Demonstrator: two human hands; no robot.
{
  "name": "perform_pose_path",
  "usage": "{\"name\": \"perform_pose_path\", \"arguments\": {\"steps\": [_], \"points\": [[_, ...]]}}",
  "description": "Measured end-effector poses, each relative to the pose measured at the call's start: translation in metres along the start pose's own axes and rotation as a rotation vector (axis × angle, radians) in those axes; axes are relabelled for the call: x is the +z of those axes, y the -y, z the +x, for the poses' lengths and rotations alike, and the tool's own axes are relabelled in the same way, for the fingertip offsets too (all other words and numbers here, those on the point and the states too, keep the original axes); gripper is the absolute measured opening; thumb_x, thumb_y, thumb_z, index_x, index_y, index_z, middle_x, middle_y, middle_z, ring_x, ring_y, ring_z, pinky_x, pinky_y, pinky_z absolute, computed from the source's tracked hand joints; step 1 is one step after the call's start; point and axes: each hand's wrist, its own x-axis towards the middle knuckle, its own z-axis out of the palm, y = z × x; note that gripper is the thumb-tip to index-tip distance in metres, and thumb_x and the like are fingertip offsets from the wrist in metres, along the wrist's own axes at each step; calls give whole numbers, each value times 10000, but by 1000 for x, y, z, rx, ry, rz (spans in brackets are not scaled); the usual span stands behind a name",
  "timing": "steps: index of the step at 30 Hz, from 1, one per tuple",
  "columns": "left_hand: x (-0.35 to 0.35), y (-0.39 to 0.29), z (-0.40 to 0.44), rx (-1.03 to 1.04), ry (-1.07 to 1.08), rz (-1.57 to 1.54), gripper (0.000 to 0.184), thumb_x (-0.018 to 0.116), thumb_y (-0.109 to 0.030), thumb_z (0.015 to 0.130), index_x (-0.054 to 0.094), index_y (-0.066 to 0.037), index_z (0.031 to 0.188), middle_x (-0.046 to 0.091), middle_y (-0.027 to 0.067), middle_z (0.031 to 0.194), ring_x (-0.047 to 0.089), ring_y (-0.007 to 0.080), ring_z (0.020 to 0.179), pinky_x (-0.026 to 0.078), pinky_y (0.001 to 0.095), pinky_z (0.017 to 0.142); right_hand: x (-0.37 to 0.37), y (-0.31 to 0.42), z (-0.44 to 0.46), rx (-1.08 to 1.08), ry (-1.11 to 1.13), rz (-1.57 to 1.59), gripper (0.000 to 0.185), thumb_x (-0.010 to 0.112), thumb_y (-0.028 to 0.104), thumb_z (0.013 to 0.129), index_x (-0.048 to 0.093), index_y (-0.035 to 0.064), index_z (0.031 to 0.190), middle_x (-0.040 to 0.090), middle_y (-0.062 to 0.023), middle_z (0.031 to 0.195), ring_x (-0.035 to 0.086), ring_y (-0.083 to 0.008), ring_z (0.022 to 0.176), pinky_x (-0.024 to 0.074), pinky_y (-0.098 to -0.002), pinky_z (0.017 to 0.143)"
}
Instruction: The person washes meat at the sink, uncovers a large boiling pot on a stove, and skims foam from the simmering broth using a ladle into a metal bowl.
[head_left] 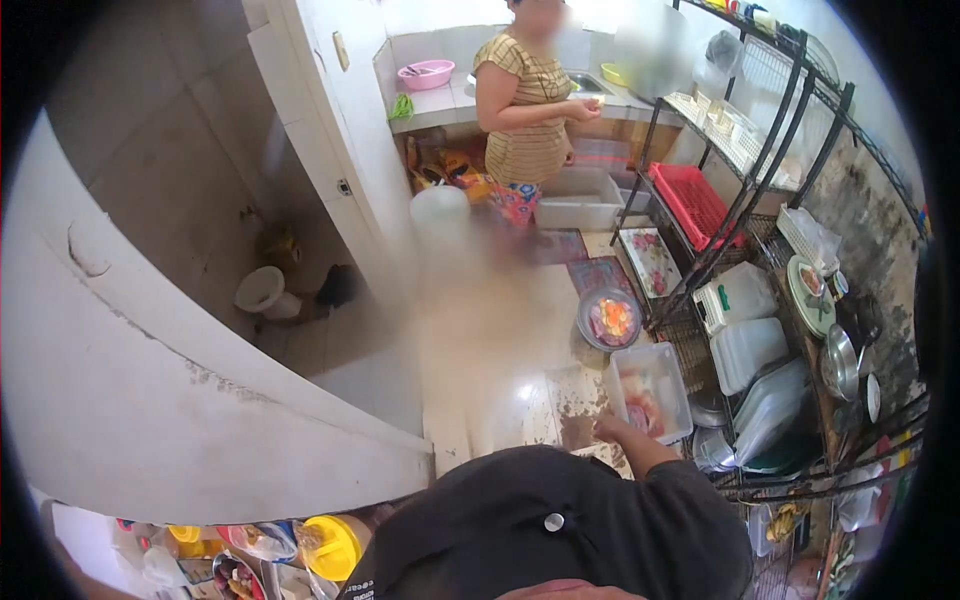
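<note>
My right hand (608, 428) reaches down beside the near left corner of a clear plastic bin (680, 385) on the floor. Its fingers look curled; whether they touch the rim or hold something small is unclear. Reddish and pale pieces, possibly raw meat, lie inside the bin. Just beyond it stands a round basin (584, 325) holding orange, yellow and purplish pieces, perhaps cut vegetables. My left hand is out of sight behind my dark shirt or outside the frame.
Another person (525, 110) stands by the sink counter (440, 108), holding something small. A metal rack (735, 215) with a red crate (690, 200) and plastic tubs lines the right side. At left, a doorway shows a toilet (262, 290). A yellow-lidded container (330, 548) sits low behind me.
</note>
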Motion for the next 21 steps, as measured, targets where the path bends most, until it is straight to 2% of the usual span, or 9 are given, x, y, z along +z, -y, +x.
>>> {"name": "perform_pose_path", "arguments": {"steps": [4,5,8,9,12,13,16,17,21], "points": [[34,-20,-81,-50,79,24,261,450,-299,857,507,-66,755,494,52,697,440,144,616,356,307,523,-20,-1,-4,-182,-144,180,315,543,346,744,660,90,885,628,-152,931,604,-292,822,475,-409,692],[42,-25,-103,-66,97,35,263,449,-300,858,506,-66,753,493,51,695,438,143,614,354,306,522,-2,-14,22,-150,-124,-79,284,537,311,723,666,81,828,633,-158,858,605,-308,770,473,-422,662],[70,-39,-167,-124,130,62,271,447,-304,860,501,-64,746,488,49,690,432,139,608,349,302,519,-3,-41,57,-133,-2,167,251,533,269,687,665,70,761,628,-169,766,603,-320,705,467,-430,645],[81,-44,-186,-145,136,73,273,446,-305,860,500,-64,743,486,48,688,430,138,606,347,301,518,-8,-50,72,-182,19,74,213,554,242,637,652,62,694,618,-175,708,595,-327,658,462,-430,629],[112,-61,-245,-198,136,96,281,444,-308,862,496,-63,736,481,46,683,424,135,600,342,298,514,-35,-80,84,-285,-81,165,218,555,255,650,648,63,691,619,-178,721,597,-327,668,460,-426,627],[122,-66,-265,-219,129,96,283,443,-309,863,494,-62,734,480,46,681,422,133,598,340,297,513,27,-133,184,-404,35,-165,231,551,268,678,654,62,697,624,-175,734,598,-332,683,467,-420,646],[156,-85,-315,-255,122,109,291,441,-312,864,490,-61,727,475,44,676,415,130,592,335,293,510,-13,-156,172,-401,-95,-81,264,534,293,707,664,64,733,631,-171,784,603,-330,732,472,-423,678],[165,-94,-324,-253,111,117,294,440,-314,865,488,-60,725,474,43,674,413,128,590,333,292,508,-45,-157,155,-334,36,-122,276,545,294,716,662,52,779,631,-173,833,599,-330,777,474,-423,705],[197,-129,-350,-212,83,114,304,437,-318,867,482,-58,715,467,40,667,405,124,582,326,287,504,-67,-196,158,-245,53,36,303,549,298,735,652,29,831,627,-185,859,597,-331,812,472,-410,733]]}}
